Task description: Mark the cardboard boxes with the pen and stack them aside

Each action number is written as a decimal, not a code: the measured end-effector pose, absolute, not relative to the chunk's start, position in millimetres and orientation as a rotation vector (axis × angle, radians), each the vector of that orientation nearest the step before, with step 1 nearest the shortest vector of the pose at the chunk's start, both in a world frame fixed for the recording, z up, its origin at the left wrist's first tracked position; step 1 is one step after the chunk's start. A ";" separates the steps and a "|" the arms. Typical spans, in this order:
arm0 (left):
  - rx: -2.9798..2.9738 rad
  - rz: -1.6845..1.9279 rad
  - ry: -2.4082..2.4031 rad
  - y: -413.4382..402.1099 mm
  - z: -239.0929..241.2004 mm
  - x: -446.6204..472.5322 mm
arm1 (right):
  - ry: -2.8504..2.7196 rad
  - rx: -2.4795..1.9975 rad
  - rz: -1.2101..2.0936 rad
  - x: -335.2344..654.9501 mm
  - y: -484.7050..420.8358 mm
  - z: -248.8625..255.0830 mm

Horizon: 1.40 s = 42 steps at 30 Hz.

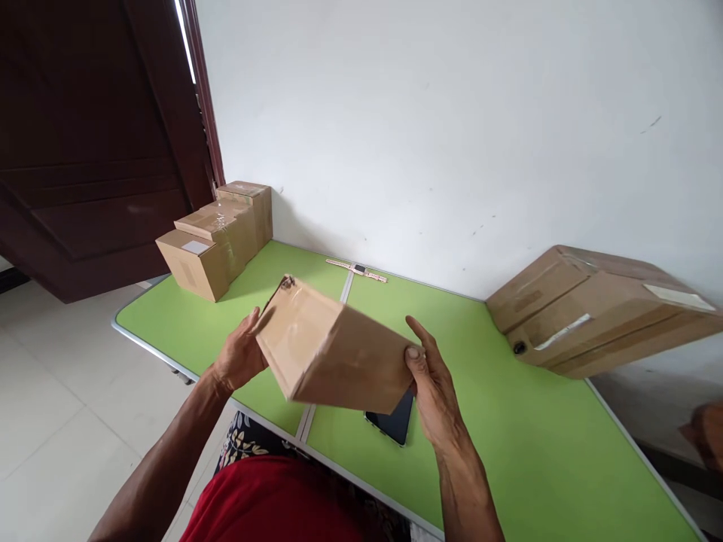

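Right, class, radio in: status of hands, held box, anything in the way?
Left hand, right hand holding opposite ends of cardboard box. Box tilted, above green table. Phone on table, partly hidden by box.

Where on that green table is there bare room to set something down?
Widest: the right part of the table, bordered by the phone, right hand and large box. Another bare patch lies between the left hand and the row of boxes. The middle is crowded: the held box partly hides the phone, and the watch lies behind.
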<state>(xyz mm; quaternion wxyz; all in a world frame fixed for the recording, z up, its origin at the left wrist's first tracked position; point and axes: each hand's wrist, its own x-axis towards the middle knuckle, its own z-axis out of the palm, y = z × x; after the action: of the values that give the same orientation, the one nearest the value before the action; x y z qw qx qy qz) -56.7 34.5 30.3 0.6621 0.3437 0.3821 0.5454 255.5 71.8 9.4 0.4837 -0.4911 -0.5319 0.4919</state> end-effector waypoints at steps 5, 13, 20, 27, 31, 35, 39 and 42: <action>1.057 1.275 0.885 34.8 29.0 -60.6 | -1.202 -1.127 1.379 239.3 66.6 12.8; 1.283 1.376 1.070 28.4 22.7 -63.0 | -1.021 -1.029 1.561 225.4 53.5 12.5; 1.424 1.431 1.035 24.3 26.6 -59.2 | -0.812 -1.048 1.753 227.6 55.7 -1.8; 1.503 1.444 1.002 20.8 29.5 -49.2 | -0.728 -0.972 1.837 226.9 48.5 -24.2; 1.353 1.420 0.817 25.8 32.9 -38.3 | -0.725 -1.001 1.775 228.7 46.9 -36.1; 1.204 1.397 0.812 31.9 31.7 -29.0 | -0.722 -1.025 1.720 220.3 41.3 -30.3; 1.139 1.357 0.965 33.5 29.2 -22.0 | -0.627 -0.968 1.699 203.5 29.0 -5.8; 1.157 1.329 1.072 29.7 30.8 -19.7 | -0.610 -0.932 1.738 199.0 22.4 7.1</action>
<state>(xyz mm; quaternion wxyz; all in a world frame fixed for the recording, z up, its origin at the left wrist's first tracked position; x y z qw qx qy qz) -19.7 29.7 30.8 0.5137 0.4813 0.4458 0.5529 199.0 22.4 7.1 0.5128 -0.3877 -0.2536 0.7228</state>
